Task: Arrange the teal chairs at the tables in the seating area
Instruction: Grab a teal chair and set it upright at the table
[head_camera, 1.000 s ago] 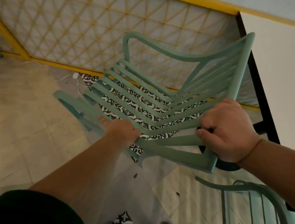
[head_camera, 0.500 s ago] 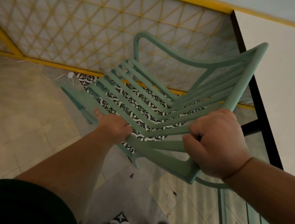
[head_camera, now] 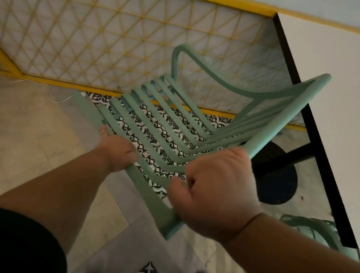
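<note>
I hold a teal slatted chair (head_camera: 196, 124) off the floor, tilted, with its seat slats facing me. My left hand (head_camera: 117, 152) grips the left edge of the seat frame. My right hand (head_camera: 216, 191) is closed around the near right corner where seat and back meet. The chair's back rail reaches up toward a white table (head_camera: 330, 85) with a black edge on the right. A second teal chair (head_camera: 313, 231) shows partly at the lower right, tucked under that table's edge.
A yellow wire-mesh partition (head_camera: 100, 40) runs across the back. The table's dark round base (head_camera: 276, 177) sits on the floor just right of the held chair. Patterned black-and-white tiles (head_camera: 166, 135) lie beneath it; a white cable (head_camera: 53, 98) trails at left.
The chair has swung to the right and nearer the table. Both hands kept their grip and moved with it; the table's round base has come into view.
</note>
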Motion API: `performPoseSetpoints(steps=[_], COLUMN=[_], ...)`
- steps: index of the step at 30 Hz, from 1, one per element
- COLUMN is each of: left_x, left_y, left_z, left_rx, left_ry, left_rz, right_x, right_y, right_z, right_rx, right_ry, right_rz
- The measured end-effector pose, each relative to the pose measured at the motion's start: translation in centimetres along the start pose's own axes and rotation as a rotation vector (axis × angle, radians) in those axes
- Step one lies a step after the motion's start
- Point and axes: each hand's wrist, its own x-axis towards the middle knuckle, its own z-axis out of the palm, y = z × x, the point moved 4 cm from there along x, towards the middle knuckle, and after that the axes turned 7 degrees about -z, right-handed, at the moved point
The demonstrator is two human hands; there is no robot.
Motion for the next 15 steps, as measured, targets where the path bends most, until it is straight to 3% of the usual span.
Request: performPoseSetpoints(steps=[8,15], left_x=[2.3,3.3], left_y=[-3.6,-4.6], left_z=[-0.1,-0.1], left_rx=[-0.21,-0.1], left_ry=[0.1,0.086], left_rz=[0.028,0.032], right_x=[1.6,2.5], right_y=[-2.8,-3.9], right_z=[0.9,1.3], right_rx=[0.038,0.018], right_ry=[-0.008,-0.04], right_rz=[0.038,0.028])
